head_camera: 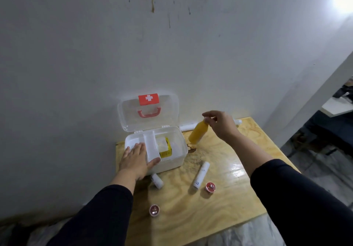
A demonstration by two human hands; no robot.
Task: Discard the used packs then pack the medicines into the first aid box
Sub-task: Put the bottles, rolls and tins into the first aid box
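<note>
The white first aid box (177,150) stands open at the back of the wooden table (229,188), its clear lid (149,110) with a red cross leaning on the wall. A yellow pack (165,147) lies inside beside the white inner tray (151,144). My left hand (136,160) rests flat on the box's left front corner, fingers spread. My right hand (221,124) holds an orange bottle (197,133) by its top, tilted, just right of the box. On the table lie a long white tube (200,175), a short white bottle (157,180) and two small red-lidded jars (210,186) (154,210).
A white stick-shaped item (186,128) lies along the wall behind the bottle. The table's right edge drops to a tiled floor (309,161). A grey wall (172,45) closes off the back.
</note>
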